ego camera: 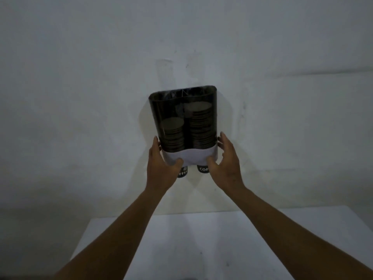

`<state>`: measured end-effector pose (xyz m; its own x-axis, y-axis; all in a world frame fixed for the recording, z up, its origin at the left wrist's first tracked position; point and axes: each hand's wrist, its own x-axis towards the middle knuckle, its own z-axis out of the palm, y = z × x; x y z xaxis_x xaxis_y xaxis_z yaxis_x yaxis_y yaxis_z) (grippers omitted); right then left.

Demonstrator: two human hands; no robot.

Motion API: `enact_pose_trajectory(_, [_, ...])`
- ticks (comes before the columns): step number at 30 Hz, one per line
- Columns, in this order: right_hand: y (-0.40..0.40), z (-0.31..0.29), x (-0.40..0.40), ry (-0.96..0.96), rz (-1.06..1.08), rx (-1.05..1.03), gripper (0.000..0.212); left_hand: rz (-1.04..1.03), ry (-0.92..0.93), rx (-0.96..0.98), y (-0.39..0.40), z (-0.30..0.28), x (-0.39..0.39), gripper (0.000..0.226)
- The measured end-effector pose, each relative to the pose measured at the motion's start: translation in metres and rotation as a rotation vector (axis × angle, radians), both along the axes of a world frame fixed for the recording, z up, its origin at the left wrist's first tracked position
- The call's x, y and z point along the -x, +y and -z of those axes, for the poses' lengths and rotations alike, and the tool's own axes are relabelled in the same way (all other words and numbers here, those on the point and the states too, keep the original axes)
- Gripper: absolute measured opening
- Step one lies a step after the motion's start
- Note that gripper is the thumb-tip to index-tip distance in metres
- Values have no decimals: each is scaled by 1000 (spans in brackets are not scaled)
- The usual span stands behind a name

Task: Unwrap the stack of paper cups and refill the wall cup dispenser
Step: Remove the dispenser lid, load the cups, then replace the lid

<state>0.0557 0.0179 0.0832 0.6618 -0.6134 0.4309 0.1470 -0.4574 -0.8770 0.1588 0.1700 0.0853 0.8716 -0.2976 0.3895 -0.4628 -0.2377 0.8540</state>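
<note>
A dark see-through cup dispenser (182, 98) with a white base band (192, 155) hangs on the wall. Inside stand two stacks of dark paper cups, the left stack (173, 136) lower than the right stack (200, 126). Cups lettered "COFFEE" poke out below, one at the left (183, 173) and one at the right (202, 169). My left hand (162, 168) grips the base's left side, thumb on the white front. My right hand (227, 160) holds the right side, thumb on the front, fingers along the edge. No wrapper is visible.
A white table (191, 239) stands below the dispenser against the pale wall (80, 98). The room is dim. Both my forearms reach up from the bottom edge of the view.
</note>
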Motion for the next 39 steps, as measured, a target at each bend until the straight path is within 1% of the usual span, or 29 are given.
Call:
enact_pose_trajectory(2, [-6,23,1,117,2,-101,78,39,44,-37,0,16,-2,93])
enact_pose_trajectory(4, [-11,38,1,222,-3,-148,81,49,93,-76,-2,29,-4,80])
enact_pose_trajectory(5, [-13,41,1,250,-18,-156,83,51,129,-93,-2,33,-5,81])
enact_pose_trajectory(8, [-19,49,-7,271,-99,-179,84,84,273,-134,-5,48,-13,90])
enact_pose_trajectory(9, [-21,50,-10,271,-127,-196,83,89,308,-136,-6,52,-17,89])
enact_pose_trajectory(11, [-23,51,-18,259,-170,-242,77,89,348,-149,-9,58,-23,80])
enact_pose_trajectory(14, [-24,52,-27,201,-168,-277,60,71,353,-143,-12,62,-29,66])
enact_pose_trajectory(16, [-24,53,-28,162,-138,-254,56,47,321,-107,-13,59,-29,68])
enact_pose_trajectory(20, [-21,58,-30,121,-100,-216,54,-10,287,-62,-17,57,-23,82])
enact_pose_trajectory(24, [-18,62,-30,94,-59,-162,55,-41,277,-36,-20,58,-21,81])
enact_pose_trajectory(28, [-17,65,-31,86,-39,-87,53,-13,242,-57,-18,60,-26,84])
enact_pose_trajectory(34, [-12,72,-34,67,-47,-92,63,58,200,-63,-14,61,-30,74])
enact_pose_trajectory(39, [-15,74,-37,72,-72,-82,60,65,249,-62,-13,63,-32,61])
